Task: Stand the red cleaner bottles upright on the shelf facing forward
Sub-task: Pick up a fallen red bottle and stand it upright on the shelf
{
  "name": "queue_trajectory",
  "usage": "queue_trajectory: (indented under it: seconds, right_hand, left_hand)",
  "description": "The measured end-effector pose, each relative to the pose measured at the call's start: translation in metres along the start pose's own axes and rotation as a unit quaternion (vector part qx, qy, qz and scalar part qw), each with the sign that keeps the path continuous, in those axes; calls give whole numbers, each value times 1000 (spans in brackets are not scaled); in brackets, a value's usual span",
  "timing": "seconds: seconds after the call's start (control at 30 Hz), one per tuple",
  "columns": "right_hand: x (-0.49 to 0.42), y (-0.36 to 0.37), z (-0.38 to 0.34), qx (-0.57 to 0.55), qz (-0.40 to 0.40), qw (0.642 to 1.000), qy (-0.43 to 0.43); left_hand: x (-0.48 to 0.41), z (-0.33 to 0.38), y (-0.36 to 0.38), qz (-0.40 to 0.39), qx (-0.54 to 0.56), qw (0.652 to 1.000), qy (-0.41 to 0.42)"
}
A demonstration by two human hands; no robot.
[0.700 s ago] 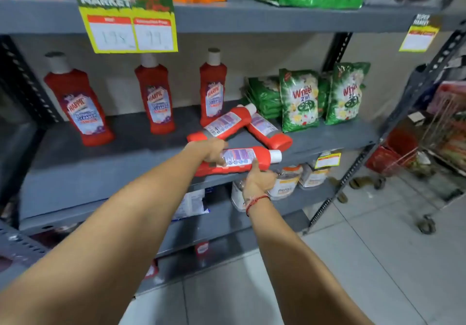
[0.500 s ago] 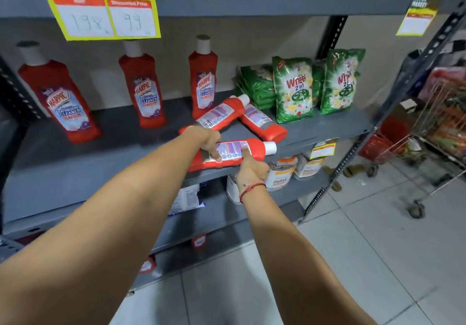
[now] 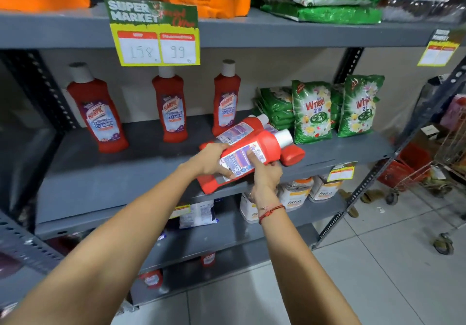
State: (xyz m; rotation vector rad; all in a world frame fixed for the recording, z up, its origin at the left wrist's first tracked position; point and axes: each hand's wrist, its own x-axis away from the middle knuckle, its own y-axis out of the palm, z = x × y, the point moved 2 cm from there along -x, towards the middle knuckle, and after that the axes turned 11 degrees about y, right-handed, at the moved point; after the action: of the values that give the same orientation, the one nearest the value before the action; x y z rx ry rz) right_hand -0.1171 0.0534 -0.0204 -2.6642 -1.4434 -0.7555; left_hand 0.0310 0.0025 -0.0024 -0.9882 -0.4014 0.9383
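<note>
Three red cleaner bottles stand upright on the grey shelf [image 3: 106, 178], labels forward: one at the left [image 3: 99, 113], one in the middle [image 3: 171, 108], one further right [image 3: 226, 100]. My left hand [image 3: 210, 159] and my right hand [image 3: 266, 173] both grip a fourth red bottle [image 3: 254, 150], lifted off the shelf and tilted, white cap up to the right, back label toward me. Behind it two more red bottles lie on their sides: one [image 3: 237, 130] with its cap to the upper right, another whose base [image 3: 293, 155] shows to the right.
Green detergent packets [image 3: 311, 110] stand at the shelf's right end. A yellow price tag [image 3: 155, 33] hangs from the shelf above, which carries orange and green bags. White tubs [image 3: 295, 193] sit on the lower shelf. A wire trolley [image 3: 438, 173] stands on the tiled floor at right.
The bottle I hold has come up off the shelf's front edge and tilted, cap end rising to the right. The camera has moved closer to the shelf.
</note>
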Motion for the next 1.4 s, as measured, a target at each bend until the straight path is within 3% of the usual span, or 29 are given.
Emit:
queue_trajectory:
  seconds: [0.13, 0.3, 0.47, 0.63, 0.77, 1.0, 1.1, 1.17, 1.3, 1.4]
  right_hand:
    - [19, 40, -18, 61, -131, 984, -108]
    - [47, 110, -20, 114, -305, 930, -170]
    - [87, 179, -9, 232, -338, 874, -263]
    - [109, 226, 15, 292, -414, 824, -253]
    - [117, 244, 33, 343, -425, 791, -276]
    - [117, 254, 47, 364, -400, 790, -289]
    - [122, 252, 48, 360, -371, 799, -308]
    - [128, 250, 50, 364, -336, 807, -321]
    - [141, 247, 54, 368, -290, 825, -315]
    - [139, 246, 49, 354, -342, 831, -260]
  left_hand:
    - [44, -12, -33, 132, 76, 988, -27]
    - [105, -40, -71, 272, 146, 948, -76]
    - [162, -73, -94, 364, 203, 901, -122]
    - [200, -103, -96, 436, 227, 856, -159]
    - [213, -123, -89, 466, 246, 829, -186]
    - [217, -139, -76, 479, 238, 819, -208]
    - [214, -126, -51, 573, 137, 761, -272]
    - [203, -112, -32, 592, 130, 739, -292]
    - [179, -97, -26, 593, 138, 729, -312]
    - [177, -101, -30, 585, 134, 741, -300]
